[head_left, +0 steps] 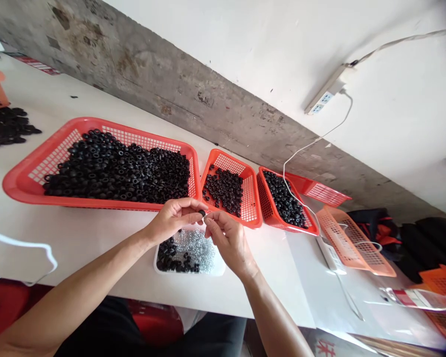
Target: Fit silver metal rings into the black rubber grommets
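Observation:
My left hand (176, 218) pinches a small round black plastic part (202, 212) between thumb and fingertips. Its opening cannot be made out. Close against it, my right hand (225, 235) is closed at the fingertips on a tiny pale piece (204, 218), too small to name. Both hands hover over a shallow white tray (217, 270). In the tray, black parts (171, 258) lie at the left and small shiny silver pieces (196, 250) at the right. Behind my hands stands a red basket (250, 198) with black parts in it.
A large red basket (15, 183) full of black ring-like parts stands at the left. Another red basket (269, 213) holds more at the right. Orange baskets (330, 223) lie beyond it. A white cable (287, 166) hangs from a wall power strip (325, 94) across the baskets.

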`<state>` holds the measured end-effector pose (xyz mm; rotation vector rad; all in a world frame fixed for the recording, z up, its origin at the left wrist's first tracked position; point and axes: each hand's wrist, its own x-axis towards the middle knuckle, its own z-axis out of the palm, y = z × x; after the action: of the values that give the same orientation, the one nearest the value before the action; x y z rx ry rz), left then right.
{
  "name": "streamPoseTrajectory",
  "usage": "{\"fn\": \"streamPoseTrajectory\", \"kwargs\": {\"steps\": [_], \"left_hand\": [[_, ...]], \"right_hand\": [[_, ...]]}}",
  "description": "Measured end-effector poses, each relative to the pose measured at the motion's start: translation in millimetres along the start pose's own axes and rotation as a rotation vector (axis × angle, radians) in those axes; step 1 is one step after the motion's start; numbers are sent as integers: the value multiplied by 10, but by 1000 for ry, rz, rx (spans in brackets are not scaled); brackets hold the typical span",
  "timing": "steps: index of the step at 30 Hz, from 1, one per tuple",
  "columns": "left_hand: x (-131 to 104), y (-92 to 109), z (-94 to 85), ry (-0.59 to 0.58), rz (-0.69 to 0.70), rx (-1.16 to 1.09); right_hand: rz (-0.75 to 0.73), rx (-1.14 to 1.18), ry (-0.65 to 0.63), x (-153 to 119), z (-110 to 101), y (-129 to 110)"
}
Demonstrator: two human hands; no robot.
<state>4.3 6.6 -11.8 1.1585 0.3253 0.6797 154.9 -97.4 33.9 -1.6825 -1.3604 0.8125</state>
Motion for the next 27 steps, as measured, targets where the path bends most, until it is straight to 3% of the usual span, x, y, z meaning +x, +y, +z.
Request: {"fn": "streamPoseTrajectory", "kwargs": {"steps": [20, 27], "left_hand": [[-1, -18, 24, 3, -9, 89], [-8, -25, 44, -40, 43, 83]], "right_hand": [[-10, -104, 6, -92, -81, -121], [-3, -222, -107, -17, -229, -180]]}}
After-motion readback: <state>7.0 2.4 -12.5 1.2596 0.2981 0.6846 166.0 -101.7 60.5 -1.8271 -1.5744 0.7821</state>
